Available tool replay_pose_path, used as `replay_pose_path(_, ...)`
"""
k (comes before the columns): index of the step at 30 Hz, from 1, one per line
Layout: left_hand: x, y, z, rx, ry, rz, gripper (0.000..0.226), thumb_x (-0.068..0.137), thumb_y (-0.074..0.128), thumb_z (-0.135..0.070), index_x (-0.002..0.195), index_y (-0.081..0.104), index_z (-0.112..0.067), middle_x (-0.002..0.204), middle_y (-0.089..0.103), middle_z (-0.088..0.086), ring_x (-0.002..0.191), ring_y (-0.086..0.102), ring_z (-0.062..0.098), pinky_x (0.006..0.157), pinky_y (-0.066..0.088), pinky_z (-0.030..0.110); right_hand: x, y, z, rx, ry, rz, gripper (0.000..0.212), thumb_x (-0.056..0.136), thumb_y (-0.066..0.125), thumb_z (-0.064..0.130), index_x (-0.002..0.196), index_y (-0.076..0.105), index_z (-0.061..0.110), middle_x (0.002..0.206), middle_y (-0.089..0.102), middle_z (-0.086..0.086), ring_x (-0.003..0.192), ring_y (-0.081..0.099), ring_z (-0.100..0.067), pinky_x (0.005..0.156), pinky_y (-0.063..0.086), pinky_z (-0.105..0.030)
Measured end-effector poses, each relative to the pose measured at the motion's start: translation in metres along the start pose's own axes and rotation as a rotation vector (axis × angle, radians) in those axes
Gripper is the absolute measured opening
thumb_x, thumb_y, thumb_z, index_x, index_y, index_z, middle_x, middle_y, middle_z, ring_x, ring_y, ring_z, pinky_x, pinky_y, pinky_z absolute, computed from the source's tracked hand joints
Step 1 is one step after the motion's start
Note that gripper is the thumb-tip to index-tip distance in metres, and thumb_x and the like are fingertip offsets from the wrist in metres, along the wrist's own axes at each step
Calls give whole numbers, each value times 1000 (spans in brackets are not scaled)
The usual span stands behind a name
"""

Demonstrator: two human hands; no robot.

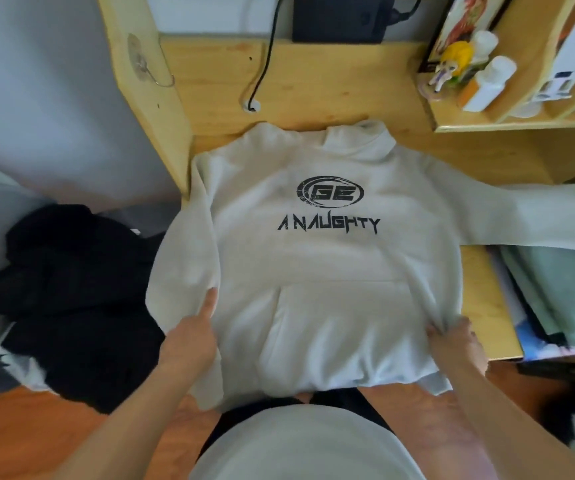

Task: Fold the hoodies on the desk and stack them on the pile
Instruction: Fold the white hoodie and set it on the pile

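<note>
So the white hoodie [313, 265] is laid out face up on the wooden tabletop [331, 84], print showing, hem hanging a bit over the near edge toward the person. Not really folded yet as far as I can tell. One sleeve droops off the left side; the other is stretched way out to the right, over a stack of folded stuff [556, 292] (maybe the pile? hard to say).

Left hand [192, 337] lies on the fabric by the left sleeve, fingers fairly straight, so a released grip that's just pressing. Right hand [455, 341] has its grip pinching bunched cloth at the lower right corner.

There's also a heap of black clothing [71, 299] off to the left, unfolded, so probably more to do after this one.
</note>
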State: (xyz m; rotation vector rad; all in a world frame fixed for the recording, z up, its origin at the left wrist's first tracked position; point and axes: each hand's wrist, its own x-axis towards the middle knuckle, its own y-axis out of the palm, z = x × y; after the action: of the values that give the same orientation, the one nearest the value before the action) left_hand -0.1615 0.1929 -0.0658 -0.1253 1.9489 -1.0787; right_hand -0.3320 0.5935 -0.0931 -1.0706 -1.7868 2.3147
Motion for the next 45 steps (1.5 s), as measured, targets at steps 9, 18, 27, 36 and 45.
replay_pose_path(9, 10, 21, -57, -35, 85, -71, 80, 100, 46, -16, 162, -1, -33, 73, 58, 1, 69, 61, 21, 65, 47, 37, 54, -53, -5, -106, -87, -65, 39, 100, 46, 9, 136, 36, -4, 138, 45, -36, 128, 45, -51, 100, 39, -52)
replay_pose_path(18, -34, 4, 19, 129, -190, -232, 70, 99, 30, -16, 157, -3, -38, 116, 48, 9, 66, 50, 24, 61, 42, 39, 20, 2, 43, -505, -532, 117, 79, 101, 43, 50, 160, -6, 32, 166, -11, -7, 151, -2, -38, 122, 16, -50)
replay_pose_path(27, -12, 23, -5, -165, -93, 32, 76, 102, 38, -38, 157, -14, -40, 110, 55, -1, 92, 60, 21, 81, 51, 41, 30, -28, 101, -636, -473, 219, 66, 98, 49, 39, 157, 23, 22, 161, 15, -10, 144, 23, -39, 114, 35, -47)
replay_pose_path(36, 96, -23, -82, 59, 85, -257, 66, 91, 49, -58, 150, 35, -31, 137, 45, 10, 131, 45, 34, 102, 47, 49, 89, -58, 300, -176, -940, -112, 47, 98, 50, 19, 144, 47, 14, 152, 36, -13, 138, 31, -34, 114, 32, -43)
replay_pose_path(45, 136, 0, -83, 108, 11, -198, 94, 81, 56, -77, 155, 6, -46, 135, 31, 8, 132, 31, 33, 110, 37, 44, 171, -51, 393, -56, -504, -132, 63, 97, 50, 34, 148, 33, 2, 146, 48, -22, 138, 40, -39, 115, 28, -47)
